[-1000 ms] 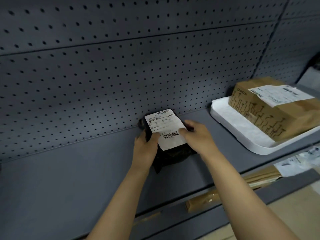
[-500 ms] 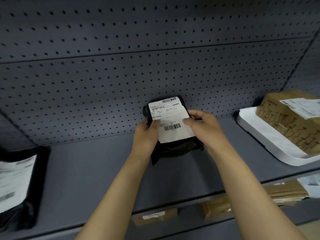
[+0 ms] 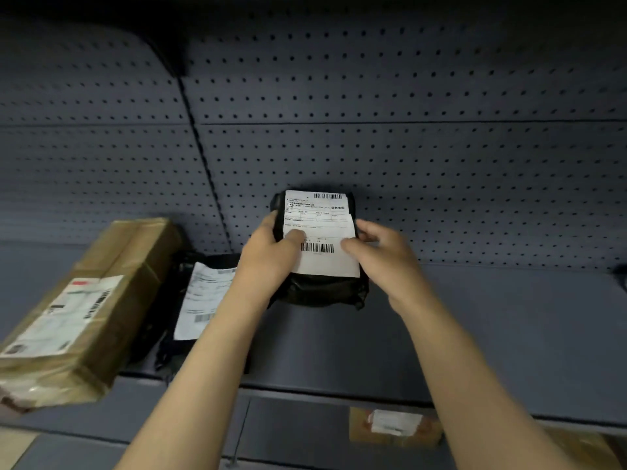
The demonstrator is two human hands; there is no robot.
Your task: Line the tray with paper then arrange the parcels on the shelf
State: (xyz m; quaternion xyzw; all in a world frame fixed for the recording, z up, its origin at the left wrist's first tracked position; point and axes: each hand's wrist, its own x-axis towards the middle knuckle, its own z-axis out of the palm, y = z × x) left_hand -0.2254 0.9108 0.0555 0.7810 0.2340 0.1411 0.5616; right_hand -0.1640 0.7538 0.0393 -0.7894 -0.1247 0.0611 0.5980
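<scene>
A small black parcel (image 3: pixel 322 290) with a white shipping label stands tilted against the pegboard back wall on the grey shelf (image 3: pixel 492 327). My left hand (image 3: pixel 271 256) grips its left side, thumb on the label. My right hand (image 3: pixel 386 262) holds its right edge with thumb and fingers. Left of it lies a flat black parcel (image 3: pixel 200 300) with a white label, partly hidden by my left forearm. A brown cardboard box (image 3: pixel 84 310) with a label sits at the far left. The tray is out of view.
The grey pegboard (image 3: pixel 407 147) closes the back of the shelf, with a vertical seam left of centre. Below, a lower shelf holds a small brown parcel (image 3: pixel 393 425). Shelf surface stretches bare to the right of my hands.
The view has swung left: the white tray and its box left the frame, and the brown box and flat black parcel came into view. Both hands still hold the small black parcel.
</scene>
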